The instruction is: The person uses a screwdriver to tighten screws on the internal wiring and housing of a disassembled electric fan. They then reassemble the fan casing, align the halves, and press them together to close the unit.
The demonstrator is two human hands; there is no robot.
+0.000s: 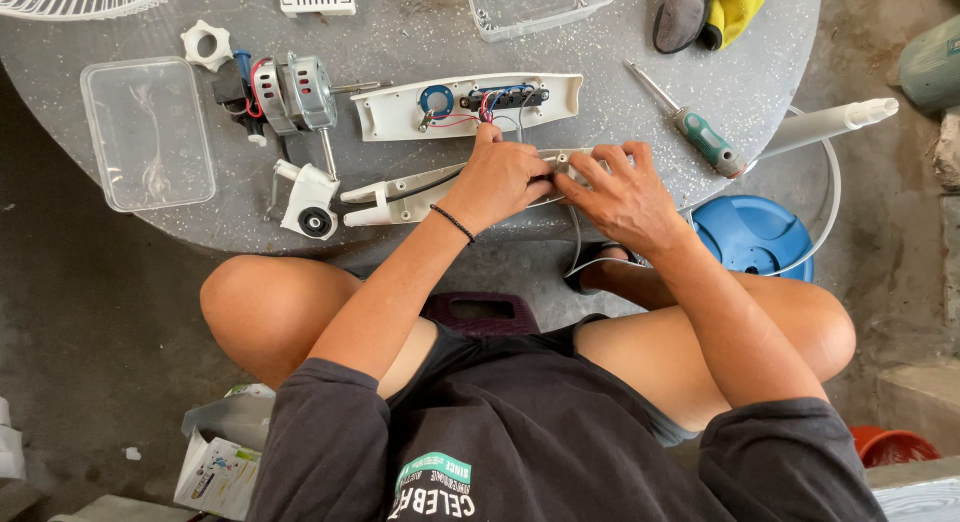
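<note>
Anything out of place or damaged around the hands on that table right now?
Nothing looks broken or spilled. Both hands, left hand and right hand, grip the white housing half; the screwdriver and motor lie on the table.

We get soft, even daylight here, nothing harsh. The grey table [620, 42] is bright with no real glare, and shadows under the parts on it are faint and short. It gets dimmer down on the floor [90, 312] below the table edge. Focus looks sharp across the middle; we only see slight softness and a bit of wide-angle stretch toward the corners.
</note>
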